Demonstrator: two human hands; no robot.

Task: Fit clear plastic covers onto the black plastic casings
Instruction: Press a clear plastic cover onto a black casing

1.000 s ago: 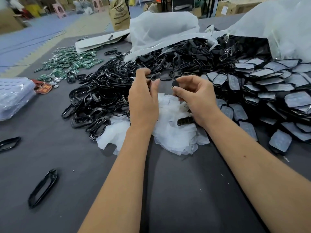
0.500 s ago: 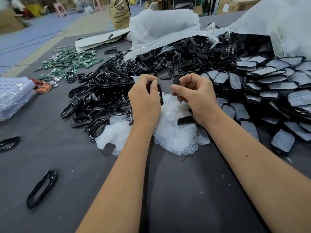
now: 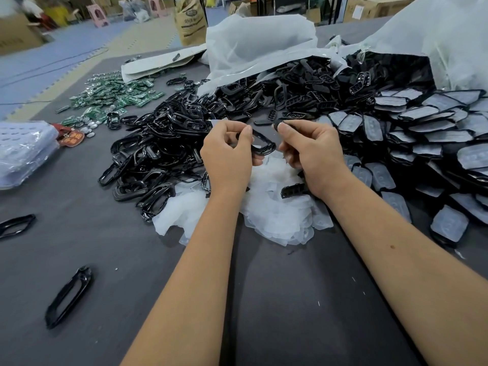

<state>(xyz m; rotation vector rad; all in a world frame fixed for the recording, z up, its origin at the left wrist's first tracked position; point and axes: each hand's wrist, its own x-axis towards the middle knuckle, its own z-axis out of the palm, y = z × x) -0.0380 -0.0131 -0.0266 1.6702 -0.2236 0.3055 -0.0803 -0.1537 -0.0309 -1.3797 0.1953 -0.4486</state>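
Note:
My left hand pinches a glossy black frame casing between thumb and fingers, held above the table's middle. My right hand has its fingers curled round a small black piece that shows at the fingertips; most of it is hidden. Under both hands lies a heap of clear plastic covers. A pile of black frame casings spreads to the left. Casings fitted with clear covers are stacked at the right.
Green circuit boards lie at the far left. White plastic bags spill black parts at the back. Bagged trays sit at the left edge. Loose black frames lie on the grey table near me.
My left hand has lifted a black frame casing out of the pile and brought it toward my right hand. The right hand has stayed nearly in place.

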